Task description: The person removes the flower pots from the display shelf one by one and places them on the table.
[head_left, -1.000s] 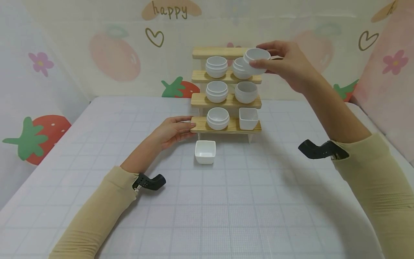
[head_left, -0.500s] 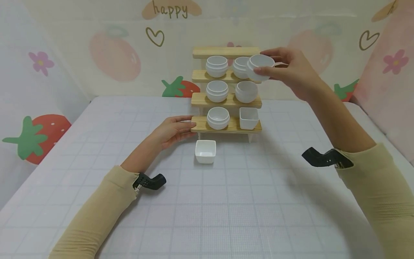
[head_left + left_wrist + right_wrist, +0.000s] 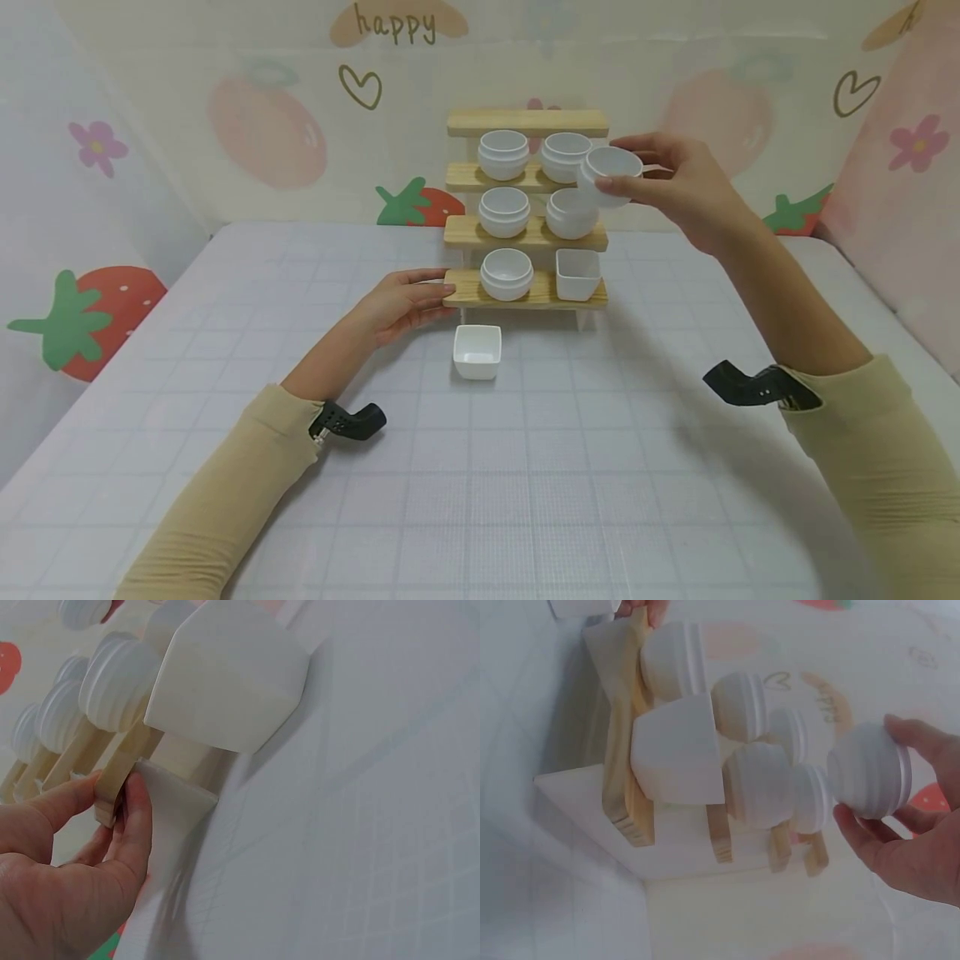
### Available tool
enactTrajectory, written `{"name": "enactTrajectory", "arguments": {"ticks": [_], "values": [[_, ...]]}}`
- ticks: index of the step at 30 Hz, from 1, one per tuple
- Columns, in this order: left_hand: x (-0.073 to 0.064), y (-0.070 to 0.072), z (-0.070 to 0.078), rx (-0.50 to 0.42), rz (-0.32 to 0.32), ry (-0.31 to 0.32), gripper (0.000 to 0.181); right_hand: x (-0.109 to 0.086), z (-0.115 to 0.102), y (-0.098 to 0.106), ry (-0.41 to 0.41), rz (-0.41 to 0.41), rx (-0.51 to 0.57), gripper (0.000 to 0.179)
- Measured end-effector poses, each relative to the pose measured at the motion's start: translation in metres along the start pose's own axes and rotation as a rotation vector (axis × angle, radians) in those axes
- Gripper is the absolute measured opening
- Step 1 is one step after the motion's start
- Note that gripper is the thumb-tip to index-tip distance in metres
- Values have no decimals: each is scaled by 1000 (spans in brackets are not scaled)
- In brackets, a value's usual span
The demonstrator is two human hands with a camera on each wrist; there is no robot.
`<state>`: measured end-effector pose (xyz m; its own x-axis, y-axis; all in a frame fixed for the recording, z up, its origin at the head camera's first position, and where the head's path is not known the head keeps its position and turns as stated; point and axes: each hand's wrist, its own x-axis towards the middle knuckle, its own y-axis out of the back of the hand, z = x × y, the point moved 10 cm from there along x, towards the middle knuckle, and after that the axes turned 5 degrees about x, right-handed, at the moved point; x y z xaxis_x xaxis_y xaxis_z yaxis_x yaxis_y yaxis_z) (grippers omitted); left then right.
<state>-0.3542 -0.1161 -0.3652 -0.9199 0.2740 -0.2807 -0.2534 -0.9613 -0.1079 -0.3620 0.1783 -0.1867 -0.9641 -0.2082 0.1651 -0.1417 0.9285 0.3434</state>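
A stepped rack with wooden shelves (image 3: 527,232) stands at the back of the table. My left hand (image 3: 405,307) pinches the left end of its lowest shelf, thumb above and fingers beneath in the left wrist view. Held in the air by my right hand (image 3: 678,187) is a round white bowl (image 3: 611,173), to the right of the upper shelves. The right wrist view shows thumb and fingers around that bowl (image 3: 868,771), apart from the rack. Round white bowls (image 3: 503,156) sit on the lower three shelves. A square white bowl (image 3: 577,275) occupies the lowest shelf's right end.
Another square white bowl (image 3: 477,352) rests on the table just in front of the rack. The top shelf (image 3: 527,123) is bare wood. A checked cloth (image 3: 495,483) covers the table, and a printed fabric wall (image 3: 300,50) rises behind.
My right hand has moved down and slightly right with the round bowl, away from the top shelf. My left hand keeps its grip on the lowest shelf.
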Motion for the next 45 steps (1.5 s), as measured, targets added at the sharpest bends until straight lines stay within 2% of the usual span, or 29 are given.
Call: {"name": "enactTrajectory", "arguments": {"ticks": [9,19,28,45], "values": [[0,0,0,-3,2,5,59,-8,9,3,-15,-1,-39,63],[0,1,-1,3,9,16,58,-18,12,0,8,6,-14,55],[-1,0,0,-4,8,19,58,-26,14,-4,2,-1,-62,57],[1,0,-1,3,2,15,58,-40,21,-12,-2,-23,-11,53]]}}
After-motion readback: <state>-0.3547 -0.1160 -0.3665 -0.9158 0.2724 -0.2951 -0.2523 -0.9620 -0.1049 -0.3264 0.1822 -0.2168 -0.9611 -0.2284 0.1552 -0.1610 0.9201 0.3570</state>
